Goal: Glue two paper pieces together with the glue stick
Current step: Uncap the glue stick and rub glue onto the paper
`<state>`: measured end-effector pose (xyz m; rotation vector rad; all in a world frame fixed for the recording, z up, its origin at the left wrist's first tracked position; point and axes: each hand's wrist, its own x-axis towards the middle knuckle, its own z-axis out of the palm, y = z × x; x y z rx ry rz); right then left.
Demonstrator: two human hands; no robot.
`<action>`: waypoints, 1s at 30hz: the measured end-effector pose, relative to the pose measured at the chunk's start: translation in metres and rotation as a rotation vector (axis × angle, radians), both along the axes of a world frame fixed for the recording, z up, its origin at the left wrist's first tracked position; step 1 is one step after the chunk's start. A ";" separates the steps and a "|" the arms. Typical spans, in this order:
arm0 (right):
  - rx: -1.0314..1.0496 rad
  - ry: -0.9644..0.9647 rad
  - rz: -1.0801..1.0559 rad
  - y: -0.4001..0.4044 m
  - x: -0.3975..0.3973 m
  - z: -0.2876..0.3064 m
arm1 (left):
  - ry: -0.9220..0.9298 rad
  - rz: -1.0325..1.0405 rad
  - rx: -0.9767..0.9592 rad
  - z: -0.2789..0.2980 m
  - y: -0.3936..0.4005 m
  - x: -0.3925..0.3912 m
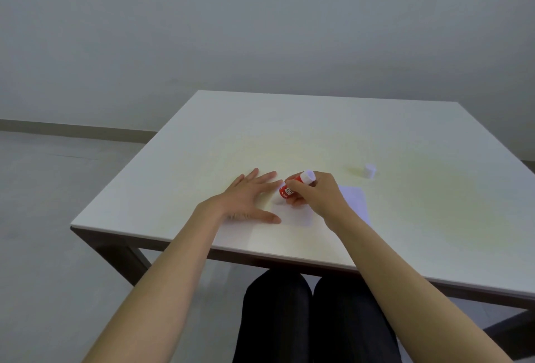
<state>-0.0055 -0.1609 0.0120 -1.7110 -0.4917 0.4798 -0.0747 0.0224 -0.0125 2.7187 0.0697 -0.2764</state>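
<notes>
A red glue stick (289,187) with a white end is tilted, its tip pressed down on a pale paper piece (292,219) that lies on the white table (405,232). My right hand (314,193) is closed around the stick. My left hand (249,200) lies flat with fingers spread, on the left part of that paper. A second paper piece (354,199) lies flat just right of my right hand, partly hidden by my wrist. The glue's white cap (370,171) stands alone further back to the right.
The table's front edge (260,255) runs just above my knees in dark trousers. Grey floor lies to the left and a plain wall behind.
</notes>
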 end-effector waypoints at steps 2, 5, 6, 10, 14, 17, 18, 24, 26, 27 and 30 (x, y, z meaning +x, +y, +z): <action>0.012 -0.018 -0.058 0.001 0.006 0.000 | -0.006 0.004 -0.012 0.000 0.000 0.000; 0.030 -0.040 -0.130 0.003 0.009 -0.001 | -0.019 0.012 -0.029 0.000 0.000 0.000; 0.015 -0.061 -0.134 0.002 0.008 -0.001 | -0.023 0.013 -0.029 0.000 0.000 0.000; -0.001 -0.036 0.020 -0.004 -0.004 -0.006 | -0.022 0.025 -0.053 -0.003 0.001 0.000; 0.022 -0.013 0.047 -0.012 -0.001 -0.007 | -0.024 0.025 -0.042 -0.004 0.001 0.000; 0.054 -0.006 -0.081 -0.015 0.008 -0.006 | -0.016 0.019 -0.025 -0.003 0.001 0.000; 0.059 -0.007 -0.125 -0.016 0.010 -0.006 | -0.012 0.018 -0.025 -0.003 0.001 0.000; 0.079 -0.005 -0.255 -0.021 0.012 -0.009 | -0.010 0.017 -0.022 -0.002 0.001 0.000; 0.055 0.014 -0.215 -0.022 0.007 -0.011 | -0.009 0.015 -0.030 -0.002 0.001 -0.001; 0.043 0.027 -0.188 -0.023 0.005 -0.011 | -0.010 0.015 -0.034 -0.002 0.000 0.000; 0.013 0.042 -0.159 -0.027 0.005 -0.009 | -0.006 0.015 -0.037 0.000 0.000 -0.001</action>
